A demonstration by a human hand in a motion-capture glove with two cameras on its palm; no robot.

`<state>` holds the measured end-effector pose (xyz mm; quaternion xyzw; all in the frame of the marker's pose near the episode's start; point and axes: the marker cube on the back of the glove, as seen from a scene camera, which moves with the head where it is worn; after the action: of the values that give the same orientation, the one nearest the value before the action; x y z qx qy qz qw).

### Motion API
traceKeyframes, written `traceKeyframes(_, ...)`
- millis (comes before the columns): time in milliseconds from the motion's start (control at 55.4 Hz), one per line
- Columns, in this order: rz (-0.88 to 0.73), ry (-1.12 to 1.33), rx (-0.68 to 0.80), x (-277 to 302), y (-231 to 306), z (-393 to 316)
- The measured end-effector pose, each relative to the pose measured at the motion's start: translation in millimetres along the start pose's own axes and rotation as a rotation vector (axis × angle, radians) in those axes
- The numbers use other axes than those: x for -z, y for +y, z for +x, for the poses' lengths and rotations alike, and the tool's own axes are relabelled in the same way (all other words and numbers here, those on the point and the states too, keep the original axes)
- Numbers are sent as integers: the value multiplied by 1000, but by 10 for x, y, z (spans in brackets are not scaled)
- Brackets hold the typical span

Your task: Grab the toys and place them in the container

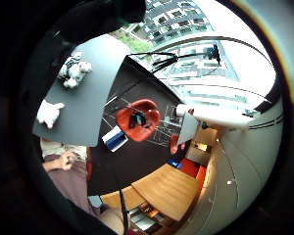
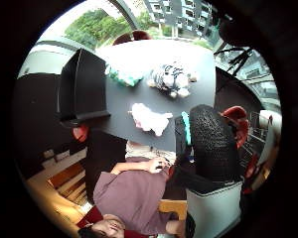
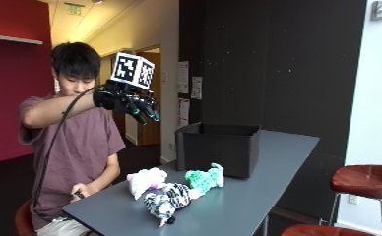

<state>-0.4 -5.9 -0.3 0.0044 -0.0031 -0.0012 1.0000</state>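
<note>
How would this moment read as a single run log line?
right hand: raised, holding nothing | toys: pink toy, zebra toy, green toy on table | container: untouched

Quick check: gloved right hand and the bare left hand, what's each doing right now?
Gloved right hand: raised above the table, fingers relaxed, holding nothing.
Bare left hand: at the table's edge; cannot tell if it holds anything.

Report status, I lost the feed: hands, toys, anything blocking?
Right hand raised above table, fingers relaxed, holding nothing. Three toys on table: pink, zebra, green. Container open behind them. Nothing in the way.
</note>
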Motion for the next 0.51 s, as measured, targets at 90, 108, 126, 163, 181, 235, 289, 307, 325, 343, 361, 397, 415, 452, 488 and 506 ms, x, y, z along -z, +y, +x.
traceKeyframes(90,12,-23,18,9,-106,-64)
traceKeyframes(108,14,-23,17,8,-122,-79)
traceKeyframes(126,14,-22,17,6,-138,-91)
traceKeyframes(163,15,-16,22,0,-166,-110)
traceKeyframes(181,15,-15,25,-3,-180,-118)
traceKeyframes(235,11,-19,25,-16,-228,-136)
traceKeyframes(289,5,-26,29,-32,-281,-145)
traceKeyframes(307,3,-27,32,-38,-301,-145)
traceKeyframes(325,1,-28,35,-44,-323,-144)
traceKeyframes(343,-1,-29,35,-51,-347,-142)
traceKeyframes(361,-3,-30,32,-57,-369,-141)
traceKeyframes(397,-10,-33,24,-69,-408,-139)
traceKeyframes(415,-13,-36,22,-76,-427,-138)
traceKeyframes(452,-17,-42,26,-95,-469,-138)
traceKeyframes(488,-18,-49,34,-117,-513,-141)
traceKeyframes(506,-18,-54,36,-128,-535,-143)
